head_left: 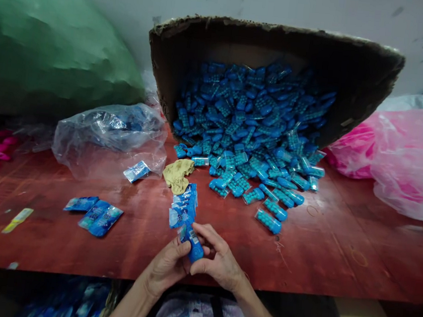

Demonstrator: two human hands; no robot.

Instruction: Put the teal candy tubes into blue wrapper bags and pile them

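Note:
Near the table's front edge, my left hand point(168, 261) pinches a blue-capped tube point(196, 249) with its thumb on the near side. A blue printed label or sachet with a white barcode-like patch lies against the tube. My right hand point(219, 259) closes on the same tube from the other side, thumb at the rounded blue end and index finger along the top. Just beyond my fingers, a fanned row of blue sachets point(183, 206) lies on the table. A crumpled yellowish cloth point(177, 174) touches the far end of that row.
A tipped cardboard box point(279, 38) spills many blue-capped tubes of small balls point(254, 127) onto the red table point(321, 259). Left are loose blue sachets point(101, 217), a clear plastic bag point(108, 138) and a big green sack point(53, 48). Pink-filled bags point(413, 163) stand right.

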